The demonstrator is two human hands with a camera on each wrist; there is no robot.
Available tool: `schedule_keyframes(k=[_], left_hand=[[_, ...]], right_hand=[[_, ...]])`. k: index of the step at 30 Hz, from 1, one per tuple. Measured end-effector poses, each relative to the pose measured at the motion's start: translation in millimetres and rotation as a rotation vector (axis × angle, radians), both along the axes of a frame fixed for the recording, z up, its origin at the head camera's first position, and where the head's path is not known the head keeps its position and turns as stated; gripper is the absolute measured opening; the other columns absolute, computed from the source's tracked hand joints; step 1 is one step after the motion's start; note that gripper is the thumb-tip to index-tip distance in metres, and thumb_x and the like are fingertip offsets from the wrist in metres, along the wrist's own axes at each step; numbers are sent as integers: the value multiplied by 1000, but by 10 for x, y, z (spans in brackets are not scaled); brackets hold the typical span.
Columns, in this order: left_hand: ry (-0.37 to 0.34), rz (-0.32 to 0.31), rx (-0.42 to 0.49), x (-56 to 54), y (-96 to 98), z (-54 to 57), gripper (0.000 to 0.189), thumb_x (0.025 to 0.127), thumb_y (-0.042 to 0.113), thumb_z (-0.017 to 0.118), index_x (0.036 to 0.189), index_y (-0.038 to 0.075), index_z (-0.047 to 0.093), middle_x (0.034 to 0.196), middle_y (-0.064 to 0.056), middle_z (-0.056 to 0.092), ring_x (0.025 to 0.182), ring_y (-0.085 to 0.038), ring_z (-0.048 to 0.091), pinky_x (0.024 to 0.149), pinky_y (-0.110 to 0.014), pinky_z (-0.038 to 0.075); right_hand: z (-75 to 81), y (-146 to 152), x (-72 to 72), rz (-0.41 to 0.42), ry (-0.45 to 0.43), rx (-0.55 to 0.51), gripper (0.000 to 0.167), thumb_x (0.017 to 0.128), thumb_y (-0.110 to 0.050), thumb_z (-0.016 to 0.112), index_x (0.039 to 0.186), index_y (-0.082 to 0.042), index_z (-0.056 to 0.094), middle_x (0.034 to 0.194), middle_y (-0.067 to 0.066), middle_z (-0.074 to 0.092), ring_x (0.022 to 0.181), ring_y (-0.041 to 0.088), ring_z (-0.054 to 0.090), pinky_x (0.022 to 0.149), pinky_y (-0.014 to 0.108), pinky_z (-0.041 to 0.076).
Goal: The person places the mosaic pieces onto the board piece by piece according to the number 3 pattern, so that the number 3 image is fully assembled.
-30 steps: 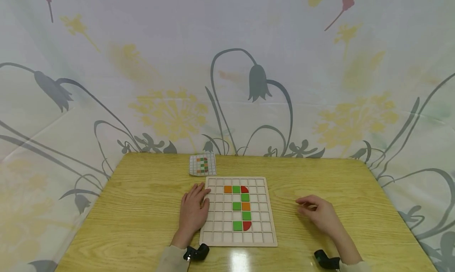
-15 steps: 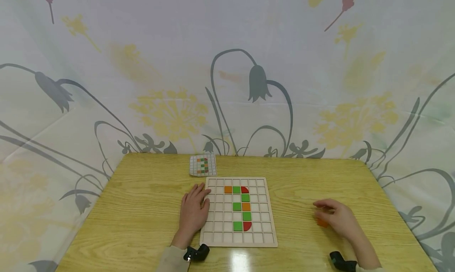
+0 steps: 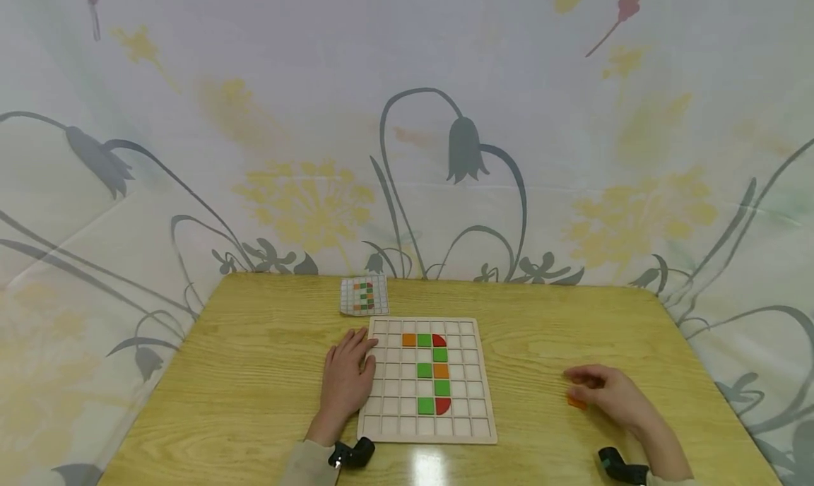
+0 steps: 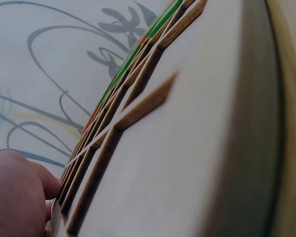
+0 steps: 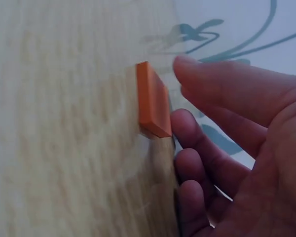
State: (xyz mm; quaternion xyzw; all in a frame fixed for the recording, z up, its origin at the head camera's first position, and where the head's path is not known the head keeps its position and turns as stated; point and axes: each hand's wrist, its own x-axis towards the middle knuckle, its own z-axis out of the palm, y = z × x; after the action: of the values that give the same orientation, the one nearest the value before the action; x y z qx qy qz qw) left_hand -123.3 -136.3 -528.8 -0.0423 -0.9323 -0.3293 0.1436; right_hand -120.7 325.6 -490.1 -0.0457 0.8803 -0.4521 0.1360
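In the head view, a pale gridded board (image 3: 388, 429) lies on the table. It bears several green squares (image 3: 424, 370), orange squares (image 3: 441, 371) and red quarter-rounds (image 3: 443, 406). My left hand (image 3: 346, 381) rests at its left edge, palm down, fingertips touching the rim. To the board's right, my right hand (image 3: 613, 394) hovers with loosely bent fingers over an orange square tile (image 3: 576, 402). In the right wrist view, that orange tile (image 5: 155, 101) is at the tabletop, and the fingertips (image 5: 185, 121) are close beside it without gripping it.
A small printed card (image 3: 364, 295) with a coloured grid pattern lies behind the board's left corner. The wooden table (image 3: 254, 373) runs back to a flower-patterned cloth (image 3: 286, 119). A black wrist camera (image 3: 623, 466) is strapped to the right wrist.
My right hand has moved right and toward me, away from the board. The orange tile, unseen a second ago, now shows below its fingers. The left hand has stayed in place.
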Motion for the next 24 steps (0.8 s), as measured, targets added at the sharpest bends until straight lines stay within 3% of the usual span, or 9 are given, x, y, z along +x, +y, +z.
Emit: schedule_keyframes(k=[4, 9, 17, 24], left_hand=[[3, -7, -8, -1, 6, 6, 28, 97, 13, 61, 123, 10, 71, 144, -11, 54, 139, -34, 40, 110, -62, 25], [11, 2, -15, -2, 2, -18, 28, 96, 12, 61, 122, 10, 71, 144, -11, 55, 138, -34, 41, 110, -63, 26], [3, -3, -11, -6, -1, -22, 29, 97, 11, 60, 123, 11, 70, 144, -10, 54, 139, -34, 41, 110, -63, 26], [22, -9, 8, 9, 6, -25, 29, 97, 10, 59, 123, 10, 70, 144, -11, 54, 139, -35, 40, 110, -64, 25]], right_hand=[[-11, 66, -33, 58, -57, -64, 43, 90, -13, 74, 123, 13, 62, 111, 18, 66, 86, 10, 58, 71, 26, 52], [-22, 73, -53, 112, -38, -54, 41, 88, -13, 76, 120, 10, 65, 112, 16, 64, 88, 8, 55, 73, 25, 51], [4, 45, -22, 112, -37, -51, 39, 87, -13, 77, 118, 9, 66, 113, 16, 62, 90, 13, 55, 73, 26, 50], [-39, 73, -32, 162, -2, -6, 45, 81, -14, 82, 118, 5, 67, 118, 17, 63, 100, 17, 55, 80, 22, 48]])
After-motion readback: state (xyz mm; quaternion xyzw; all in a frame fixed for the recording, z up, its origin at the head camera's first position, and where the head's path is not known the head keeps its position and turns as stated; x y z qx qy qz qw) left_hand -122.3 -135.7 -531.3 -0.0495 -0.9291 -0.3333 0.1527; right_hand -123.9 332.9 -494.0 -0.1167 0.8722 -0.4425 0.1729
